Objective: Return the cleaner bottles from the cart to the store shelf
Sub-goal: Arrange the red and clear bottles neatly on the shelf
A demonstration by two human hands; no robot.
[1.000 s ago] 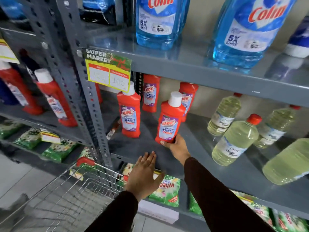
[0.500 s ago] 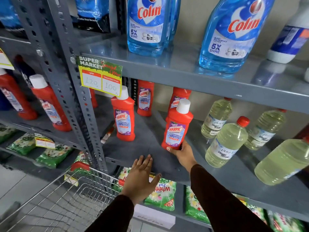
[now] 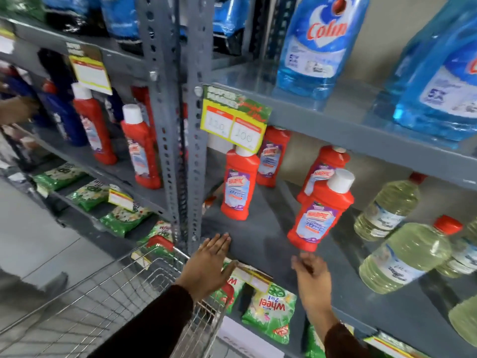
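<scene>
- A pale tiled floor [image 3: 38,249] fills the near left, with a wire cart [image 3: 108,313] standing on it below the hands; the part of its basket in view shows no bottles.
- On the left bay of the grey metal rack, red bottles [image 3: 140,148] with white caps stand upright beside dark blue ones, and green packets [image 3: 89,193] lie on the level below.
- A perforated grey post [image 3: 178,151] divides the bays; a yellow-and-green price tag [image 3: 235,125] hangs from the upper shelf edge just right of it.
- The left hand [image 3: 206,264] lies flat, fingers spread, on the front edge of the grey shelf [image 3: 260,239], holding nothing.
- The red cleaner bottle [image 3: 320,213] stands on that shelf near its front, leaning right, three like it behind and left.
- The right hand [image 3: 313,277] hovers just below it, fingers loosely apart and released, apart from the bottle.
- Pale yellow bottles [image 3: 402,257] crowd the right; blue bottles [image 3: 313,45] sit above.
</scene>
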